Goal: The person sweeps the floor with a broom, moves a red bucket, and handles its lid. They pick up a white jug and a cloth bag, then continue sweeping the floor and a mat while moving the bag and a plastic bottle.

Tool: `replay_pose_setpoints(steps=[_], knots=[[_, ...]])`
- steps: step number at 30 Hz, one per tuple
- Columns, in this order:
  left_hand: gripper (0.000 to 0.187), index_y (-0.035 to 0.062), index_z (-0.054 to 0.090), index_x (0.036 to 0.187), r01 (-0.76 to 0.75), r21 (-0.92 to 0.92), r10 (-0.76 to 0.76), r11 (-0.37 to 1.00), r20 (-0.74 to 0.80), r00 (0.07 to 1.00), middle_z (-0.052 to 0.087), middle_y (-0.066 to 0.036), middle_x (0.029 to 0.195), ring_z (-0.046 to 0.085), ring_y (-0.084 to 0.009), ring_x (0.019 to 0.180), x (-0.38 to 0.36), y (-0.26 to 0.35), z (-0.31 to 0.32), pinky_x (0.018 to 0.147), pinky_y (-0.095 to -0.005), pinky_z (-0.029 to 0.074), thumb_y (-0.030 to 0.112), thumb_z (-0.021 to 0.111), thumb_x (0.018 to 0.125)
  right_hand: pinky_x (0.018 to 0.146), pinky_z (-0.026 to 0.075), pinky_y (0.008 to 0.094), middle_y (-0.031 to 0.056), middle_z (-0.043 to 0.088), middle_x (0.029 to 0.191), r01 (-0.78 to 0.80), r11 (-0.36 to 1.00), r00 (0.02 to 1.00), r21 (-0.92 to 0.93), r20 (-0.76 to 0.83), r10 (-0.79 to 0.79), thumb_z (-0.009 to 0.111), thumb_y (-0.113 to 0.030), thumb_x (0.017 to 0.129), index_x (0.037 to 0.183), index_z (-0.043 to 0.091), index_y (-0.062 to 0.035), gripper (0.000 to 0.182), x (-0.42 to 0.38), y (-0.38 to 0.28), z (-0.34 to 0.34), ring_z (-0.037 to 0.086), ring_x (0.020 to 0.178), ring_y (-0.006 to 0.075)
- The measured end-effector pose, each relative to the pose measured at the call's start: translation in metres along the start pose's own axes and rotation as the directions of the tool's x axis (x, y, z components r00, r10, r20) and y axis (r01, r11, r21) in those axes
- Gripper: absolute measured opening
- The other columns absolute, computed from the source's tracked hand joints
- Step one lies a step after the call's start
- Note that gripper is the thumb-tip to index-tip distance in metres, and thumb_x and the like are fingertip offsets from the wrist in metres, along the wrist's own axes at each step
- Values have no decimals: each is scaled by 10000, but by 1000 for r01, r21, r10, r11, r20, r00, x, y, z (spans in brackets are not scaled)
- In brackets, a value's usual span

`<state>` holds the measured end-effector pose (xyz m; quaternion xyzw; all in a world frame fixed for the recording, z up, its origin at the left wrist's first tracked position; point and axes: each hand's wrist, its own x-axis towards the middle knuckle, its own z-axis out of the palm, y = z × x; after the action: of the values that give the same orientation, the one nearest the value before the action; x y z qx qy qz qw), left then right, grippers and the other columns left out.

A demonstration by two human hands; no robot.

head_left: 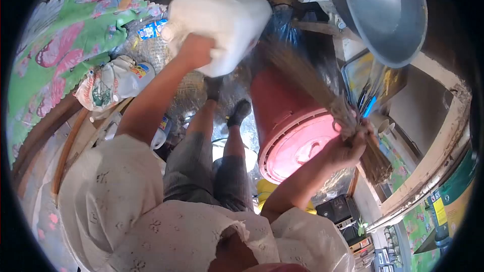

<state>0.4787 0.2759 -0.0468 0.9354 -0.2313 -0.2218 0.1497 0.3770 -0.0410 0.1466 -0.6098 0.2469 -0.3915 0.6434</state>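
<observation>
From where I'm standing, the left hand (199,50) is gripping the white jug (222,17), fingers curled in at its near side, probably round a handle that they are hiding. The jug is blurring a little, its cap (167,32) facing left of that hand. The right hand (353,143) is closing firmly round the broom (302,70); the stick butts are poking out behind the fist, and the brush end is fanning forward, away from it, towards the jug. The red tub (269,100) is standing just left of the right hand, lid towards the person.

To my eye, this is sweeping with the jug held aside. Doing it well is calling for a steady left wrist, keeping the jug's bulk out of the brush's path. The right hand is wanting short, low strokes, the brush tips skimming the floor (189,95) without knocking the tub.
</observation>
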Motion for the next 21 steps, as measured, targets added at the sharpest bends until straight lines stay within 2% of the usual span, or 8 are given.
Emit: replay_pose_setpoints(steps=[6, 7, 12, 13, 15, 17, 19, 21], knots=[[310, 46, 588, 895, 491, -425, -545, 760, -4, 839, 593, -190, 753, 581, -336, 710, -111, -23, -23, 627, -395, 454, 193, 613, 624, 779, 402, 357, 135, 521, 851, 319, 944, 943, -86, -66, -325, 560, -71, 718, 902, 469, 30, 228, 10, 52, 75, 495, 839, 222], [353, 45, 588, 941, 508, -474, -589, 719, -28, 808, 596, -200, 767, 581, -345, 710, -128, -32, -2, 636, -393, 457, 195, 611, 622, 765, 403, 352, 141, 521, 844, 444, 848, 881, -289, -33, -472, 582, -120, 740, 892, 471, 35, 244, 13, 80, 80, 493, 839, 214], [414, 17, 567, 1012, 702, -547, -828, 456, 29, 561, 595, -225, 816, 587, -352, 767, -193, -56, 74, 678, -390, 462, 192, 591, 638, 882, 371, 330, 139, 440, 1169, 11, 991, 956, -132, -288, -49, 638, -32, 718, 1141, 373, 5, 500, -24, 289, 103, 455, 1022, 212], [420, 5, 560, 1020, 771, -503, -894, 390, -7, 448, 594, -230, 835, 589, -348, 789, -208, -69, 95, 689, -388, 462, 190, 583, 644, 859, 386, 315, 128, 496, 1090, -183, 982, 946, -50, -280, 162, 629, 33, 664, 1062, 447, 11, 439, -40, 280, 106, 489, 960, 207], [403, 12, 567, 1013, 718, -569, -881, 402, -25, 473, 596, -224, 821, 582, -361, 779, -223, -79, 100, 683, -394, 467, 199, 584, 656, 822, 410, 324, 107, 547, 964, -211, 964, 978, -163, -40, 207, 589, 37, 652, 933, 520, 21, 289, -41, 241, 76, 517, 883, 205], [379, 45, 578, 997, 758, -490, -873, 431, -16, 487, 600, -211, 778, 579, -369, 745, -213, -71, 87, 658, -405, 469, 213, 582, 656, 685, 473, 349, 153, 563, 900, 11, 894, 994, -449, 99, 38, 544, -136, 726, 936, 545, 28, 266, -28, 176, 54, 550, 804, 228], [363, 61, 582, 982, 810, -433, -905, 396, -36, 424, 600, -204, 759, 579, -366, 728, -204, -77, 80, 647, -411, 468, 221, 583, 656, 596, 482, 348, 141, 579, 776, -187, 976, 982, -113, -47, 183, 494, -199, 711, 740, 595, 20, 243, -32, 99, 94, 570, 722, 246], [347, 76, 585, 967, 849, -382, -928, 364, -67, 368, 600, -196, 740, 580, -363, 712, -193, -85, 76, 636, -418, 467, 229, 583, 655, 586, 489, 348, 121, 575, 744, -106, 981, 994, 161, 3, 107, 487, -188, 683, 721, 594, 8, 226, -11, 105, 80, 570, 701, 248]])
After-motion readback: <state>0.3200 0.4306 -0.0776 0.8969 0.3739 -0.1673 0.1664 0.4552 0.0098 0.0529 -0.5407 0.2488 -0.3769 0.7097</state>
